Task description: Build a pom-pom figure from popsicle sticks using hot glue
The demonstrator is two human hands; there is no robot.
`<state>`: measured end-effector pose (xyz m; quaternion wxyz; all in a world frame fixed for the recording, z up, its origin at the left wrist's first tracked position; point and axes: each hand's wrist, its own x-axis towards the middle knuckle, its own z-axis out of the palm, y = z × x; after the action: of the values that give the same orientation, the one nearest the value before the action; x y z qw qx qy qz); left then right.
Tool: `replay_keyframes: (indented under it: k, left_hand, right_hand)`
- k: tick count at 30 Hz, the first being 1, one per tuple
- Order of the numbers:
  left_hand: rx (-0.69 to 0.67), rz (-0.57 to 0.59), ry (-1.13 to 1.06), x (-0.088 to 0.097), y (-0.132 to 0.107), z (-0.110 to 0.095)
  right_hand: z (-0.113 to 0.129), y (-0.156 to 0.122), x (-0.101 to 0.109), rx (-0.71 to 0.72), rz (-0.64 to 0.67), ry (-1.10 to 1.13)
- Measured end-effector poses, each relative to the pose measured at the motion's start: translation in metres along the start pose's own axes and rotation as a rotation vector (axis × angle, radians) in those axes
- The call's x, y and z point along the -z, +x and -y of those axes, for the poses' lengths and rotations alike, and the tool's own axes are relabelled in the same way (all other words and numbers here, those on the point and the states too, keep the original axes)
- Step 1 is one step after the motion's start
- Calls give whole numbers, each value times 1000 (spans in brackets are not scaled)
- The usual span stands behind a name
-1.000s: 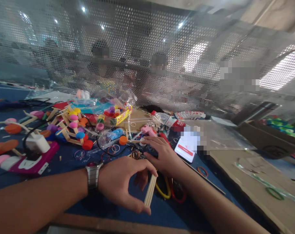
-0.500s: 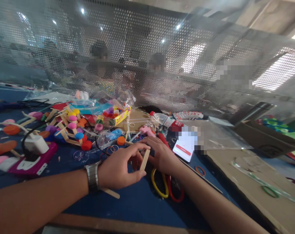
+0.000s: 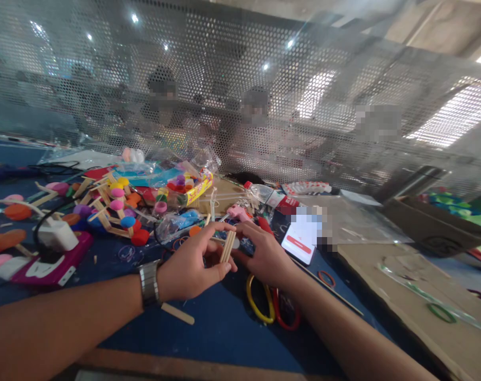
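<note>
My left hand (image 3: 194,264), with a metal-band watch (image 3: 148,283) on the wrist, pinches a short stack of wooden craft sticks (image 3: 227,247) between thumb and fingers. My right hand (image 3: 264,254) is curled at the far side of the stack, its fingertips on it. A small pale round thing (image 3: 236,243) shows between the right fingers; its kind is unclear. Beneath the right hand lie scissors with a yellow and a red handle loop (image 3: 260,299). One loose craft stick (image 3: 178,313) rests below the left wrist. Behind the hands is a pink glue gun (image 3: 237,212).
Colourful bottle caps and stick constructions (image 3: 109,206) crowd the left, near a purple power strip (image 3: 57,259) with a white charger. A phone (image 3: 300,238), a plastic bottle (image 3: 270,196) and cardboard (image 3: 407,301) lie to the right. A perforated metal screen (image 3: 208,79) stands behind, people beyond it.
Both hands have shifted slightly; the stack of craft sticks has moved a little left and turned, showing more of its face. The right fingertips have come closer onto it.
</note>
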<state>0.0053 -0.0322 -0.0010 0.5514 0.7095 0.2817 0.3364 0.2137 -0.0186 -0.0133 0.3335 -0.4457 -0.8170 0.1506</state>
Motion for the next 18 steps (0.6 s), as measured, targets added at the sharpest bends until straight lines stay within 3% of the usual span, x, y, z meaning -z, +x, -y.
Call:
replay_keyframes:
  k: [3,6,9,14,18]
  left_hand:
    - [37,-4,-71,-1,0,2]
    - [14,-55,-70,-1,0,0]
    - [-58,-170,10,1,0,-2]
    - [-170,-362,94,8,2,1]
    - [-121,-355,87,10,3,3]
  right_hand:
    - [0,-2,0,-48,-50,92]
    - [-2,-3,-1,-136,-92,325]
    - [-4,-1,0,-205,-102,532]
    - [-8,2,2,-224,-134,686]
    - [-10,3,2,-244,-203,779]
